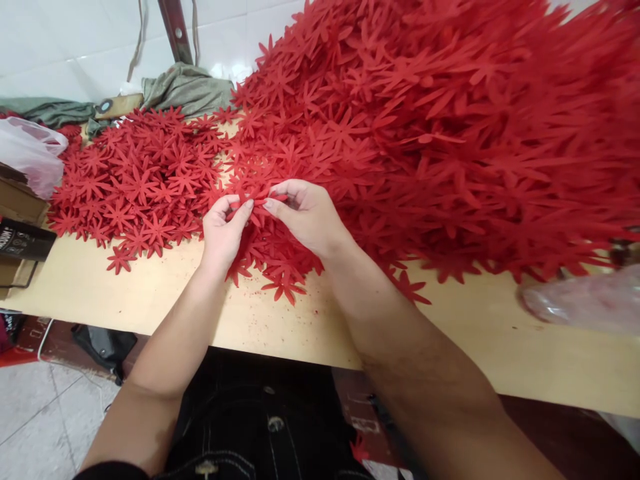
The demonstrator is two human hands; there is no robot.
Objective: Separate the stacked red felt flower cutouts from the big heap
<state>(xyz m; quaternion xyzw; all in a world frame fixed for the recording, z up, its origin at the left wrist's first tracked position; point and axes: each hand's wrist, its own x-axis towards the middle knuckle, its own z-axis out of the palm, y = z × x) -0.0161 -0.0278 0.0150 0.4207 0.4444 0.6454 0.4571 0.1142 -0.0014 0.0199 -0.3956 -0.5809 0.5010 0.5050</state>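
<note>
Two bare hands meet near the middle of a pale wooden desk (280,320), seen from above by the person seated at its near edge. The left hand (223,230) and the right hand (305,213) are both closed in a pinch on one red flower-shaped cutout (256,198), thumbs and forefingers gripping it between them just above the desk. The cutout sits at the near fringe of a huge heap of red cutouts (450,120) that rises toward the far right corner and fills most of the right half of the desk. A flatter spread of cutouts (135,180) lies to the left of the hands, reaching toward the left edge, with a few loose ones near the front.

At the left edge rest a translucent plastic bag (30,153) and brown cardboard boxes (20,220). Grey-green cloth (185,87) is bunched along the far edge against a white tiled wall (75,40). Another plastic bag (585,300), blurred, lies at the right edge. Dark trousers (260,413) show below the near edge.
</note>
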